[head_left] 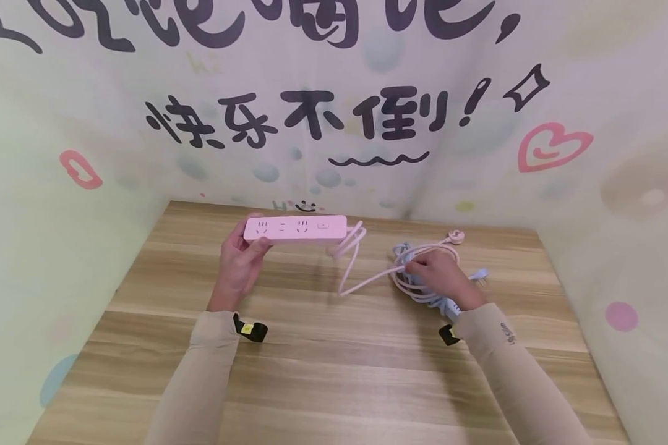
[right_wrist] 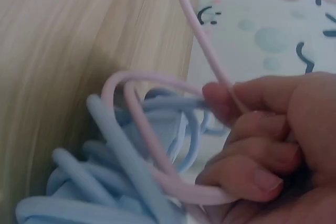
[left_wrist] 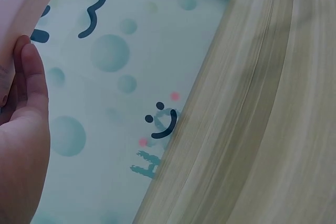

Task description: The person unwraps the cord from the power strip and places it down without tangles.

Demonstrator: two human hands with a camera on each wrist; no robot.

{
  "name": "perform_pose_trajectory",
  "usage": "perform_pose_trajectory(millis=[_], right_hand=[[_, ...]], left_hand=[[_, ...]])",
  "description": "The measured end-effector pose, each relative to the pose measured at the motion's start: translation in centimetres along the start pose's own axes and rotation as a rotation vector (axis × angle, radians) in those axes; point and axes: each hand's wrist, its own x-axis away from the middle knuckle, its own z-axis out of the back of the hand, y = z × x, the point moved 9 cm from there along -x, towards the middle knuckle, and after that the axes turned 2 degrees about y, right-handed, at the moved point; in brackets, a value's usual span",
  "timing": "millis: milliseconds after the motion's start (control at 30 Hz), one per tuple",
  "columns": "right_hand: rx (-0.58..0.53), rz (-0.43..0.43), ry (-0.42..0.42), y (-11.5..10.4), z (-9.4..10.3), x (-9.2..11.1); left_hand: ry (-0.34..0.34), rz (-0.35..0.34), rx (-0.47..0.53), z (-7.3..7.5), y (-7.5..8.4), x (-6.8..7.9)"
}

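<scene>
My left hand (head_left: 240, 266) grips one end of a pink power strip (head_left: 295, 229), holding it up with its sockets and switch facing me. In the left wrist view the fingers (left_wrist: 32, 72) lie along the strip's side. A pink cord (head_left: 349, 269) hangs in loops from the strip's other end and runs over to my right hand (head_left: 436, 272). There the right fingers curl around the pink cord, as the right wrist view shows. Coils of the pink cord overlap a bundled blue cord (right_wrist: 89, 182) beneath that hand. A pink plug (head_left: 455, 237) sticks out behind it.
A blue power strip (head_left: 452, 308) lies partly under the right wrist, with a blue plug (head_left: 480, 275) to its right. The wooden table (head_left: 323, 383) meets a printed wall cloth (head_left: 245, 167) at the back and sides. Each wrist wears a black strap (head_left: 250, 329).
</scene>
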Motion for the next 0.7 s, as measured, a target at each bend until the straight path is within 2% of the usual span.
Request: perform_pose_trajectory(millis=[67,233,400,500,567,700], right_hand=[[0.024,-0.027,0.009,-0.2,-0.1,0.0],[0.066,-0.059,0.140,-0.8,0.7,0.2],[0.130,-0.041,0.252,-1.7,1.1,0.4],[0.192,-0.004,0.328,-2.5,1.2,0.8],[0.243,0.045,0.409,-3.4,1.5,1.1],[0.321,0.218,0.576,-6.1,1.4,1.8]], left_hand=[[0.005,0.007,-0.006,0.0,0.0,0.0],[0.015,0.015,-0.012,0.0,0.0,0.2],[-0.001,0.023,-0.015,-0.4,-0.1,0.3],[-0.021,0.022,-0.025,-0.7,-0.2,0.4],[-0.025,0.021,-0.029,-0.7,-0.2,0.4],[-0.027,0.017,-0.034,-0.8,-0.1,0.4]])
